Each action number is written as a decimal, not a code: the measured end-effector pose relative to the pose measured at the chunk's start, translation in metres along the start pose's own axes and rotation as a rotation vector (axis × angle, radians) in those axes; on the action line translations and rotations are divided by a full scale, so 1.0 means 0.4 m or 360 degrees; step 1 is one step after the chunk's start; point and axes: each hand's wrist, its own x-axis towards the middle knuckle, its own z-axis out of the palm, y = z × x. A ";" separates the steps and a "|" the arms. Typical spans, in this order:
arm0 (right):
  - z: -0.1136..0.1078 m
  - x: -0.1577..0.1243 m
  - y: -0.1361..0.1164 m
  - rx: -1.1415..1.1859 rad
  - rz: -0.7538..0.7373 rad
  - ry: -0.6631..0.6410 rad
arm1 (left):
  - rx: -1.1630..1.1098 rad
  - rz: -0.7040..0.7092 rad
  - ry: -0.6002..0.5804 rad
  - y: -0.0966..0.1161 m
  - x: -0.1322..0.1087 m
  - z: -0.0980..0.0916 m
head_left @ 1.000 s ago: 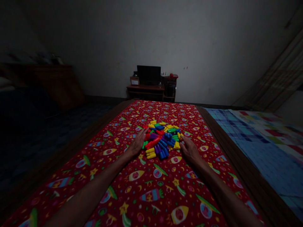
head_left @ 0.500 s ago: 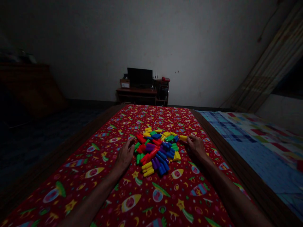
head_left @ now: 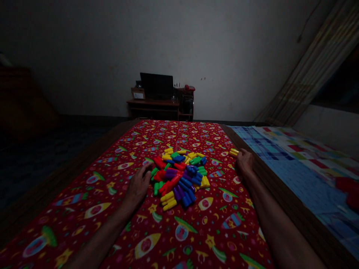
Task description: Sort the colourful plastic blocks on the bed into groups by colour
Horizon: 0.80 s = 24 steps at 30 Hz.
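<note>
Head view, the only one: right hand (head_left: 245, 161) has a yellow block (head_left: 233, 152) pinched at its end, fingers curled in, near the right edge of the table (head_left: 288, 203) — resting on the cloth or just above it, can't tell. Left hand (head_left: 138, 185) is loose and unclenched, at the side of the pile of blocks (head_left: 178, 175) toward the table's left edge; fingertips right by the green and red ones, contact unclear. Hands well apart, pile between them. Pile lies roughly midway between left and right edges, the yellow block off by itself toward the right edge.

Handling: blocks look like hard glossy plastic, so probably light, stiff, a bit slippery, not fragile. Best hold is likely thumb and finger across the flat sides or on one end — pieces overlap, so a careless grab could drag neighbours along.

Surface: red cloth (head_left: 182, 233) with rocket and star print, lies fairly flat, probably soft with some grip; brown strips show along the left and right edges. Room is dim. Past the far edge, a small desk (head_left: 154, 102) with a black monitor (head_left: 157, 86), plain grey wall (head_left: 238, 56) behind. Beyond the right edge, blue checked bedding (head_left: 275, 164) and a drawn-aside curtain (head_left: 311, 71); beyond the left, a dark wooden cabinet (head_left: 25, 104), details lost in shadow
</note>
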 end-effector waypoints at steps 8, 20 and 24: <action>0.083 -0.120 -0.205 0.0225 -0.0796 -0.0549 | 0.0000 0.0008 -0.0011 0.003 -0.001 -0.003; 0.081 -0.078 -0.229 -0.0065 -0.0732 -0.0666 | -0.0005 0.0025 -0.0026 0.015 -0.005 -0.010; 0.040 -0.002 -0.133 -0.0106 -0.0469 -0.0320 | 0.0002 0.0033 -0.0027 0.016 -0.006 -0.011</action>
